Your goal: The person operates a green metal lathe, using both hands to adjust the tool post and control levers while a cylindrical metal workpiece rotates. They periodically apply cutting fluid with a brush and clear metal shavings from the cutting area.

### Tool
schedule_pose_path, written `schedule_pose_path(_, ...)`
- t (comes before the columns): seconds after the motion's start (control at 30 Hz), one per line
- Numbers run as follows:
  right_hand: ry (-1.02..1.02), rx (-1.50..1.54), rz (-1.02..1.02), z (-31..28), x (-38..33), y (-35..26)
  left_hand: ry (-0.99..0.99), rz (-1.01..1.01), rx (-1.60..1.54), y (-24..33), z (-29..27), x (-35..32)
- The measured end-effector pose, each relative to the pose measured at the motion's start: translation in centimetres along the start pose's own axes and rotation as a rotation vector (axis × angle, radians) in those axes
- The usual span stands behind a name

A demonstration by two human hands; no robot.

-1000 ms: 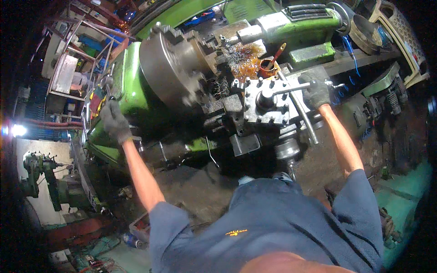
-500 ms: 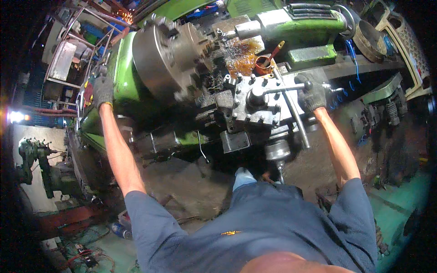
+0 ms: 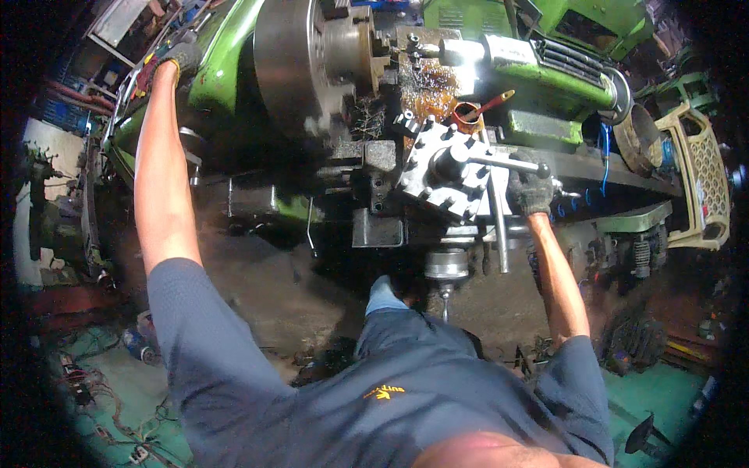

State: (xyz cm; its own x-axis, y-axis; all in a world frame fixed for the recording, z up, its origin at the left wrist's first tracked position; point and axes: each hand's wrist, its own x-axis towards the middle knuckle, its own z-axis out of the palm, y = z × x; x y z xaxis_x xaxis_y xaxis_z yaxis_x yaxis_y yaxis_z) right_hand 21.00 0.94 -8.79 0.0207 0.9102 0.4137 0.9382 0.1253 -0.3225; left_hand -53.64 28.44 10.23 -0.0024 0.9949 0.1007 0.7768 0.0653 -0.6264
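Note:
In a dark work glove, my left hand is at the far left on top of the green lathe headstock, beside some red and yellow items. Its fingers cannot be made out. My gloved right hand is closed beside the square tool post, just under the ball end of the clamping lever. A small metal crank shows past that hand; what its fingers hold is hidden. Between my hands, the big lathe chuck looks blurred, as if turning. A steel bar slants across the tool post's right side.
A red pot with a brush stands behind the tool post, near oily metal chips. The green tailstock is at the back right, with a round metal pan and a beige plastic chair beyond. Levers hang below the headstock.
The view has shifted, so the lathe sits higher in the picture. My left hand has moved farther along the headstock top, with the arm stretched out. My right hand stays beside the tool post.

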Motion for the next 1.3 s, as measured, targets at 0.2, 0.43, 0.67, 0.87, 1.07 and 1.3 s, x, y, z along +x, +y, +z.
schedule_pose_path(0.2,-0.009,-0.065,-0.04,-0.2,0.3,0.2,0.183,0.532,1.138,0.3,0.2,-0.6)
schedule_pose_path(0.43,0.043,-0.065,-0.076,1.2,-0.3,1.5,0.077,0.027,0.321,0.7,1.1,1.5)
schedule_pose_path(0.67,-0.066,-0.1,0.001,0.3,0.3,0.1,0.129,0.006,0.172,0.3,1.4,1.4)
schedule_pose_path(0.87,-0.083,-0.103,0.023,0.3,0.3,0.2,0.15,0.023,0.138,0.1,1.3,2.1)
schedule_pose_path(1.07,0.013,-0.117,-0.072,0.7,0.2,0.5,0.16,0.053,0.121,0.1,1.2,1.7)
schedule_pose_path(1.3,-0.031,-0.033,0.02,0.3,0.2,-0.1,0.156,0.088,0.126,0.1,1.3,1.4)
